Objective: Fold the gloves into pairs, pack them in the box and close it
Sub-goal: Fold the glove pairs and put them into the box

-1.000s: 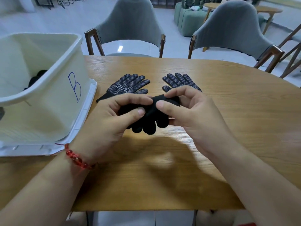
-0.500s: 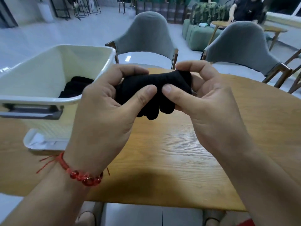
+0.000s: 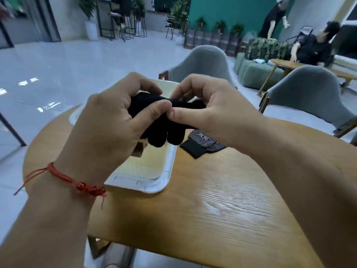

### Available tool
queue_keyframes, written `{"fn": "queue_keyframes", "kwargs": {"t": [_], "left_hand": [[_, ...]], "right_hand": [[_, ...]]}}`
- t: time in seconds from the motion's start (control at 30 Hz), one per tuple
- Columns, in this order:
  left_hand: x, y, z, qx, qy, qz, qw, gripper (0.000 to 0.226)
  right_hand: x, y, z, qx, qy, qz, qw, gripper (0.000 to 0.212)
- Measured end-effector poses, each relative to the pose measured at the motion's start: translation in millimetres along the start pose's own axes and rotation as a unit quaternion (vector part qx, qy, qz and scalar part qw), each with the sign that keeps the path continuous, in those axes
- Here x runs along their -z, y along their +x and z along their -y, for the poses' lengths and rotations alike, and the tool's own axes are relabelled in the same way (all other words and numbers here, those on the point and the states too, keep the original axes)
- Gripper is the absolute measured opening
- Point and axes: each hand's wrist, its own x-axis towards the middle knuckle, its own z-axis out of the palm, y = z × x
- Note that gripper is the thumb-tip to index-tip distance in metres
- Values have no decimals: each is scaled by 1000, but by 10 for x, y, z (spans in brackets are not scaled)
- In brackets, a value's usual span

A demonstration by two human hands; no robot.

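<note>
Both hands hold a folded pair of black gloves (image 3: 164, 120) in the air over the white box (image 3: 146, 167). My left hand (image 3: 114, 120) grips its left end with thumb and curled fingers. My right hand (image 3: 208, 107) pinches its right end, and the two thumbs meet on top. The glove fingers hang down toward the box. Another dotted black glove (image 3: 202, 145) lies on the wooden table (image 3: 222, 200) just right of the box, partly hidden by my right wrist. My hands hide most of the box's inside.
The box stands on its white lid (image 3: 154, 190) at the table's left part. Two grey chairs (image 3: 204, 64) stand beyond the far edge. People are at a sofa and low table at the back right.
Both hands have carried the folded pair leftward to above the box. The view has swung left and up, so the box now lies behind my hands.
</note>
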Motion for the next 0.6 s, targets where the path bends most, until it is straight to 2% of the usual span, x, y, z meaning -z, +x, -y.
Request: {"fn": "queue_keyframes", "kwargs": {"t": [0.1,0.2,0.27,0.3,0.4,0.5,0.6], "left_hand": [[119,71,127,-38,92,-48,994,25],[223,166,291,-25,147,-112,983,27],[263,211,398,9,146,-152,977,20],[273,219,427,26,153,-164,974,23],[291,212,468,37,174,-158,971,51],[281,207,473,28,180,-151,972,58],[290,209,494,32,184,-151,971,58]], "right_hand": [[-122,279,162,6,-26,106,994,15],[-279,614,181,37,-94,104,989,17],[-392,821,161,24,-144,100,984,17],[-449,900,149,3,-176,111,978,18],[-659,1058,133,-70,-249,230,938,21],[-847,1109,166,-127,-222,366,895,14],[-985,1124,209,-111,-288,400,863,21]]}}
